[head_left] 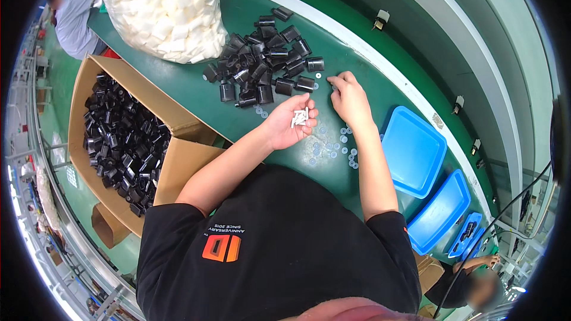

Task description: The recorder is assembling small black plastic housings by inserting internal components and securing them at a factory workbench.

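Observation:
My left hand (284, 123) is turned palm up, its fingers curled round a small heap of short white pins (300, 117). My right hand (352, 102) is on the green table to the right of it, knuckles up. Thumb and index finger are bent together there; whether something small sits between the tips, I cannot make out. Several translucent round washers (335, 147) lie scattered on the tabletop below and between the hands. Just beyond the left hand is a pile of black plastic bottle-shaped parts (264, 59), with one light washer (318, 75) at its right edge.
A clear bag of cream-coloured pieces (169, 15) stands behind the pile. At the left, a cardboard box (172, 107) holds many black parts. Blue trays (414, 151) line the right side beside a curved white rail (357, 44). Other people are at the far left and lower right.

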`<action>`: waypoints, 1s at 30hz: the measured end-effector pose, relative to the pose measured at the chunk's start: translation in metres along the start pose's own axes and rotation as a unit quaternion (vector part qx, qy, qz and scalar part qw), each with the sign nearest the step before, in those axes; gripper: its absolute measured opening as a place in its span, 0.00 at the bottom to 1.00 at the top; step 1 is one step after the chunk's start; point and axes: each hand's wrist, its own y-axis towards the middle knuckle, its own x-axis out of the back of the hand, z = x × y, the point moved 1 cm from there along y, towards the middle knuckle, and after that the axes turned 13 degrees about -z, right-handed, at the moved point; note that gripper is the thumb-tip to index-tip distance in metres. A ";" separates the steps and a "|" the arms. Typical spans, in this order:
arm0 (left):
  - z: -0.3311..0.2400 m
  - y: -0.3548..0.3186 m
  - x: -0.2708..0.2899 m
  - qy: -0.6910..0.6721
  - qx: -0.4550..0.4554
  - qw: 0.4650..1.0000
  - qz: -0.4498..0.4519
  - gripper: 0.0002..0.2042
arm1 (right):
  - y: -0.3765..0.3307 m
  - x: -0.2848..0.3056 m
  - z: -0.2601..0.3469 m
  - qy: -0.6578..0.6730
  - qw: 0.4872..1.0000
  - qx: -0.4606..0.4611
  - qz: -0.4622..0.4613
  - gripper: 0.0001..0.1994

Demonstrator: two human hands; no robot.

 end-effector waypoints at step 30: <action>-0.015 0.039 -0.070 -0.125 -0.161 0.979 -0.032 0.11 | -0.011 0.041 0.075 0.238 0.957 0.069 -0.152 0.07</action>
